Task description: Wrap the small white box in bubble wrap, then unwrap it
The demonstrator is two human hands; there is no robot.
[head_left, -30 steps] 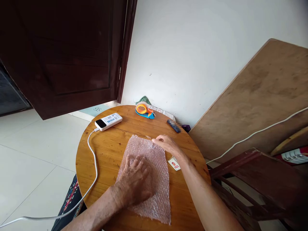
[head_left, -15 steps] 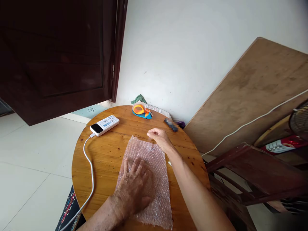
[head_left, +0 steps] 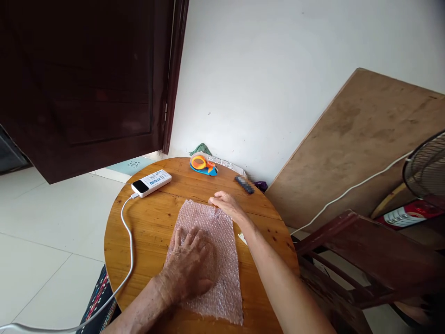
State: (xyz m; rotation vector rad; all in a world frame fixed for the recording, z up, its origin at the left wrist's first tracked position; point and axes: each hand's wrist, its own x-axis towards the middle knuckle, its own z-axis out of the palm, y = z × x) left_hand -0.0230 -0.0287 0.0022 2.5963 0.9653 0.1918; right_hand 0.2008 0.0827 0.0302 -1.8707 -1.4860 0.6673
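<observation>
A sheet or pouch of clear, pinkish bubble wrap (head_left: 222,260) lies lengthwise on the round wooden table (head_left: 139,241). My left hand (head_left: 189,260) rests flat on its left middle part with the fingers spread, over a faint round shape that I cannot identify. At the far edge of the wrap is my right hand (head_left: 225,204), its thumb and fingers pinched together low over the wood. A thin see-through strip, looking like clear tape, runs from these fingertips to the wrap's edge; its end is hidden by the fingers.
A blue tape dispenser with an orange-cored roll (head_left: 203,164) stands at the table's back. To the left lies a white power bank (head_left: 152,183) with a white cable (head_left: 130,236). A dark blurred object (head_left: 244,184) is at back right. A chair (head_left: 347,260) stands on the right.
My right hand has moved down slightly toward the wrap's far edge and the tabletop, fingers still pinched. The left hand stays flat on the wrap. The whole view has shifted a little.
</observation>
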